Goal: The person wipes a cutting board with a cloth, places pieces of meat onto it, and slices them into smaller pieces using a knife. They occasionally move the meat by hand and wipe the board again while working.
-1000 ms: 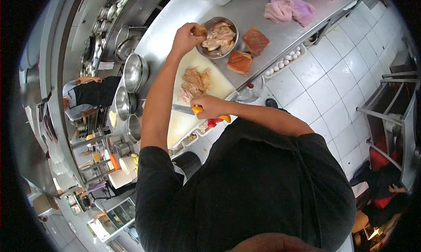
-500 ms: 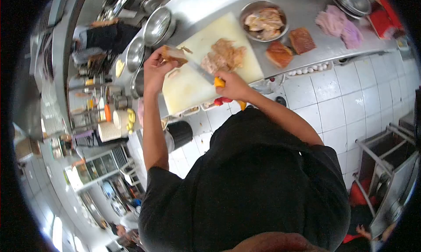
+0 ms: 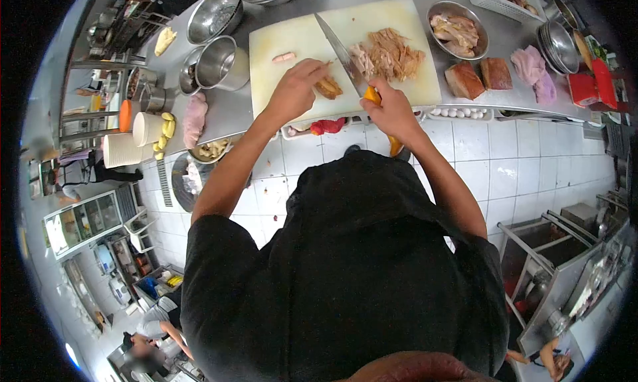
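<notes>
My right hand point(image 3: 393, 111) is closed round the orange handle of a large knife point(image 3: 337, 44). Its blade slants up and left across the white cutting board point(image 3: 272, 41). Beside the blade's right side lies a pile of sliced meat point(image 3: 389, 55). On the board left of the blade, a browned piece of meat point(image 3: 328, 88) lies against the bent fingers of my left hand point(image 3: 294, 89); the contact is partly hidden by the hand. A small pale strip of meat point(image 3: 284, 57) rests farther left on the board.
Right of the board are a steel bowl of meat pieces point(image 3: 458, 31), two browned meat blocks point(image 3: 464, 80) and a pink cloth point(image 3: 529, 65). Steel bowls point(image 3: 214, 16) and a pot point(image 3: 223, 63) stand to the left. Eggs point(image 3: 458, 113) sit below the counter edge. Other people are in the background.
My left hand has brought the browned meat down from above the board's left side onto the board, near the knife. The view has shifted, and the blade points more steeply away from me.
</notes>
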Available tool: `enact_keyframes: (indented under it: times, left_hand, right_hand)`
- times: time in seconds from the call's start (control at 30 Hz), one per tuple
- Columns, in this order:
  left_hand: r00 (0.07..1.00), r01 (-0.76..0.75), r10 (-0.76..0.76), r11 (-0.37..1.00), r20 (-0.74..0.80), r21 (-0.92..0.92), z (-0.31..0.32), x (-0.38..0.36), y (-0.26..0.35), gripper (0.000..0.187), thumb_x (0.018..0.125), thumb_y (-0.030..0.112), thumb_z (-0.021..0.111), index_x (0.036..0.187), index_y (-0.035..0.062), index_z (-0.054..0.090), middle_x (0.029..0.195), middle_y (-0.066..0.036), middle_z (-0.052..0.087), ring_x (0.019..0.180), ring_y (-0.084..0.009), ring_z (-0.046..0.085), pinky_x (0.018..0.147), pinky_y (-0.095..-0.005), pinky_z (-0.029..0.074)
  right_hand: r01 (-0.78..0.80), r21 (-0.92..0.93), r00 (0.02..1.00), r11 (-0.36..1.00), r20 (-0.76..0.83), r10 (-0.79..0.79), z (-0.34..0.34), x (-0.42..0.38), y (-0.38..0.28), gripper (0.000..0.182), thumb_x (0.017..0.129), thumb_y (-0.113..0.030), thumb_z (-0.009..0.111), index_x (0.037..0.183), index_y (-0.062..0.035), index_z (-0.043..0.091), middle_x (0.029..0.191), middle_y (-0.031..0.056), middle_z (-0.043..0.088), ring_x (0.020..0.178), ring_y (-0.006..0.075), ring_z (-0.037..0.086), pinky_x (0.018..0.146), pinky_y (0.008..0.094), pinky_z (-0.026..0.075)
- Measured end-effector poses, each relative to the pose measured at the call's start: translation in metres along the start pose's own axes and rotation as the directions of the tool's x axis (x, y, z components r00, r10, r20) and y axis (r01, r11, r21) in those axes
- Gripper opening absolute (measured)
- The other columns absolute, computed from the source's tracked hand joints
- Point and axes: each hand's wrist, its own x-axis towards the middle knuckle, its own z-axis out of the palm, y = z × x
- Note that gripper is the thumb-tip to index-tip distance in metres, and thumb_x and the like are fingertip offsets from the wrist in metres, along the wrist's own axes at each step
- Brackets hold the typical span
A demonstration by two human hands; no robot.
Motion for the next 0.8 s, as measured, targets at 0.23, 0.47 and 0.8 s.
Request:
enact_keyframes:
  times: [0.23,0.47,0.8]
  left_hand:
    - [0.771,0.348,-0.568,0.755,-0.290,-0.555,0.041,-0.028,0.018,0.031,0.080,0.011,0.076,0.108,0.0007,0.067,0.105,-0.014,0.060,0.085,-0.0206,0.065,0.070,-0.0304,0.057]
    - [0.757,0.291,-0.569,0.735,-0.322,-0.612,0.062,-0.009,0.003,0.027,0.081,0.011,0.077,0.103,-0.0007,0.069,0.102,-0.013,0.063,0.081,-0.0204,0.068,0.072,-0.0301,0.057]
    - [0.696,0.237,-0.605,0.702,-0.387,-0.671,0.069,-0.001,0.002,0.024,0.081,0.008,0.072,0.101,-0.0029,0.068,0.100,-0.015,0.064,0.080,-0.0226,0.069,0.074,-0.0319,0.057]
  right_hand:
    - [-0.171,-0.041,0.985,0.984,0.027,0.173,0.019,-0.017,-0.009,0.038,0.089,-0.020,0.060,0.119,-0.0014,0.045,0.090,0.0320,0.064,0.091,0.0506,0.061,0.083,0.0564,0.046]
    - [-0.140,-0.251,0.990,0.958,-0.023,0.139,0.011,-0.028,-0.037,0.031,0.092,-0.021,0.055,0.113,-0.0013,0.043,0.088,0.0336,0.063,0.088,0.0513,0.062,0.081,0.0575,0.045]
    - [-0.196,-0.413,0.965,0.890,0.081,0.250,-0.014,-0.062,-0.096,0.026,0.097,-0.022,0.052,0.110,-0.0011,0.045,0.078,0.0300,0.064,0.078,0.0494,0.062,0.073,0.0583,0.046]
